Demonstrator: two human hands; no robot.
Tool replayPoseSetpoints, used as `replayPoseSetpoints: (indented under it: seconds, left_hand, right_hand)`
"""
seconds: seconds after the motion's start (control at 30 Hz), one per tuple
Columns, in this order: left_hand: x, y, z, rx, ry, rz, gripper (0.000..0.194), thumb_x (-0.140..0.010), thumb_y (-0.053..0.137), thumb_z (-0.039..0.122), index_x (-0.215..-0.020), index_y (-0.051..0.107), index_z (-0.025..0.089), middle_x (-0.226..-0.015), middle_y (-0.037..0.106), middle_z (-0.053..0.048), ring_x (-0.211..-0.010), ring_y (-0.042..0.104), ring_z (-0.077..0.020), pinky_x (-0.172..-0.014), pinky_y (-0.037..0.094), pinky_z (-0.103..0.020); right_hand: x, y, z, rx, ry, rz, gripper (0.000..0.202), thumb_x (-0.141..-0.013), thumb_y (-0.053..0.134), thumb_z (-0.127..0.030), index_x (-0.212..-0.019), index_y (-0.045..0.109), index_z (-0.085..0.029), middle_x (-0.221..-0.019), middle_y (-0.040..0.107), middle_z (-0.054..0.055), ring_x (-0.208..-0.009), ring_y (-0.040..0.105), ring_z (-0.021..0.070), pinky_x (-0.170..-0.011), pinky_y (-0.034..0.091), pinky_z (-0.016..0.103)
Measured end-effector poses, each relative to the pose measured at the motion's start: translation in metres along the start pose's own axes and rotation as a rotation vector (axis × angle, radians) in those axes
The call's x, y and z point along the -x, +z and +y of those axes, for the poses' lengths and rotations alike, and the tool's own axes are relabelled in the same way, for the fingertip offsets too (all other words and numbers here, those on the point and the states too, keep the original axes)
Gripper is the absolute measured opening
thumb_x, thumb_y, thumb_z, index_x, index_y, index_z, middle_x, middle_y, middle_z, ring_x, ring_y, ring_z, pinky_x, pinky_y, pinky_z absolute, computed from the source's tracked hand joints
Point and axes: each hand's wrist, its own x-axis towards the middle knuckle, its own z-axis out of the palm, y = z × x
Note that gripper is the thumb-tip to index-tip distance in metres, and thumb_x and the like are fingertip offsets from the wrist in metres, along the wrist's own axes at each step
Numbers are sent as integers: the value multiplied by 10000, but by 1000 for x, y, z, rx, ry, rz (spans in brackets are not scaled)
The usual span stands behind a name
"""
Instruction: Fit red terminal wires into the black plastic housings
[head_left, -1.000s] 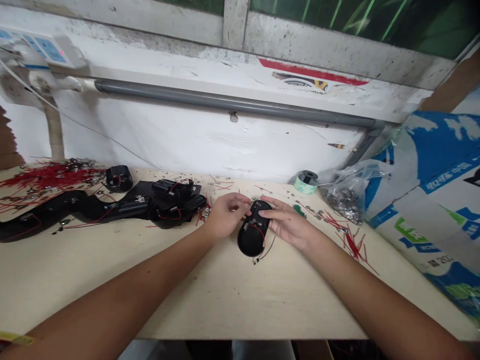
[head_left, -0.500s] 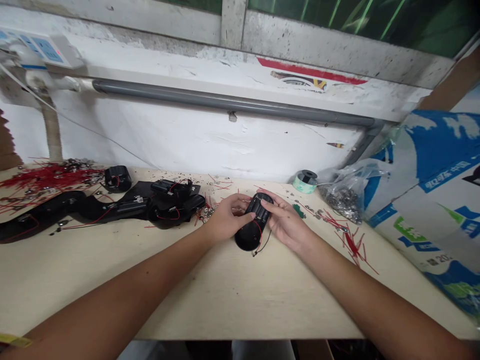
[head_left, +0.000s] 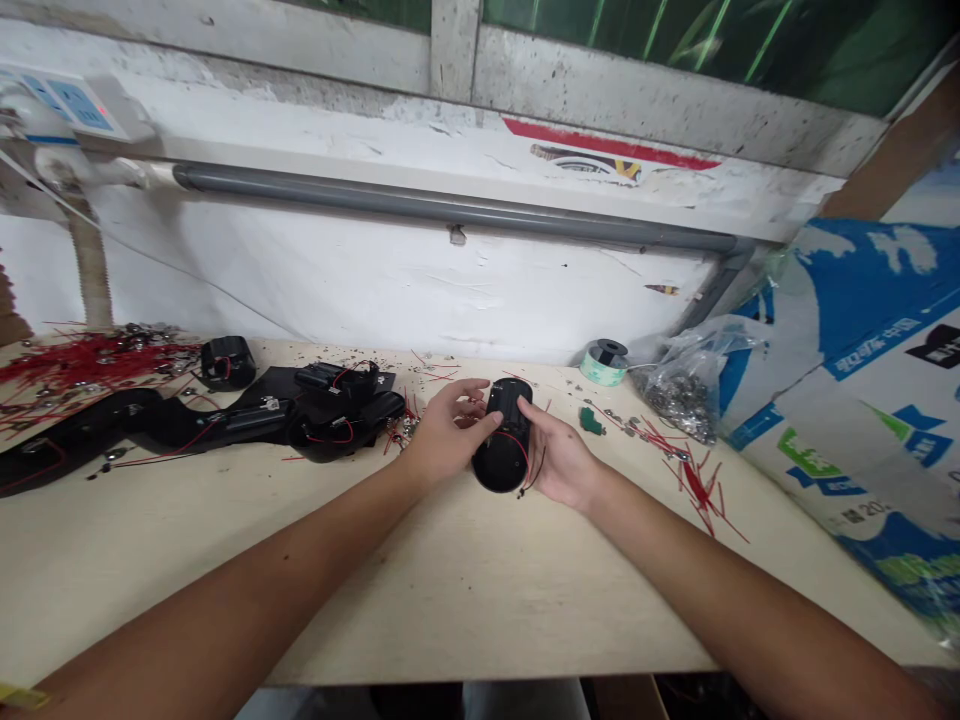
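Observation:
A black plastic housing [head_left: 502, 455] with a rounded lower end, a ribbed battery compartment at its upper end and thin red and black wires stands tilted over the table in front of me. My right hand [head_left: 562, 450] grips its right side, thumb on the front and the other fingers hidden behind. At the left edge, my left hand [head_left: 454, 425] has its thumb tip against or just over the housing. Its other fingers are spread and loosely curled, apart from the thumb.
Several similar black housings [head_left: 345, 425] lie to the left, beside a heap of red wires [head_left: 97, 360] with metal pieces. On the right are a tape spool [head_left: 604, 362], a green piece [head_left: 591, 420], a bag of metal parts [head_left: 682, 390], loose red wires [head_left: 701, 480] and a large printed carton [head_left: 855, 420].
The housing has turned more upright, its front now facing me squarely. My left fingers have loosened and moved off its top, while my right hand keeps hold. The view has shifted slightly.

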Motion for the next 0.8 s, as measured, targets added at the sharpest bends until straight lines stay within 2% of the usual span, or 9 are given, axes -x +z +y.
replayPoseSetpoints:
  seconds: [0.1, 0.2, 0.27, 0.37, 0.5, 0.67, 0.8]
  left_hand:
    - [0, 0, 0, -30, -30, 17, 315, -828, 702, 325, -1090, 670, 152, -1022, 628, -105, -764, 636, -163, -464, 476, -200]
    - [-1, -1, -5, -80, 1, 30, 321, -815, 712, 323, -1094, 681, 168, -977, 628, -84, -641, 591, -120, -435, 468, -204]
    - [-1, -1, -7, -128, 74, 37, 273, -796, 728, 297, -1043, 709, 180, -995, 619, -72, -619, 568, -95, -475, 493, -216]
    - [-1, 0, -7, -150, 164, 49, 175, -787, 731, 275, -923, 730, 166, -977, 638, -69, -699, 601, -117, -546, 529, -225]
    - [0, 0, -2, -51, 120, 51, 262, -792, 733, 336, -977, 714, 152, -861, 697, -76, -752, 645, -181, -497, 519, -232]
    - [1, -1, 4, -25, 130, -9, 300, -881, 633, 387, -1014, 732, 137, -826, 721, -74, -754, 653, -171, -627, 548, -277]
    - [0, -2, 4, -76, 169, -12, 282, -889, 625, 392, -911, 754, 143, -794, 714, -56, -734, 637, -149, -702, 532, -284]
  right_hand:
    - [2, 2, 2, 32, -31, 22, 288, -968, 505, -373, -1129, 640, -176, -814, 758, 65, -636, 716, 198, -604, 590, 309]
    - [3, 6, 3, 51, -71, 13, 245, -949, 542, -312, -1140, 631, -185, -835, 759, 61, -643, 721, 197, -595, 591, 303]
    - [3, 7, 4, 59, -86, 15, 219, -945, 545, -279, -1120, 633, -179, -858, 761, 68, -672, 731, 202, -616, 598, 307]
    - [2, 8, 4, 63, -93, 44, 215, -952, 533, -276, -1111, 633, -171, -856, 762, 74, -680, 737, 210, -641, 607, 322]
    - [1, 7, 1, 70, -49, 84, 267, -981, 466, -312, -1122, 631, -157, -790, 756, 79, -639, 733, 217, -612, 605, 326]
    - [1, 6, 0, 92, -69, 107, 202, -960, 519, -318, -982, 647, -164, -795, 752, 69, -629, 725, 194, -608, 600, 290]
    - [2, 7, 0, 74, -55, 111, 215, -967, 499, -295, -1006, 658, -155, -798, 753, 74, -625, 720, 186, -592, 594, 274]
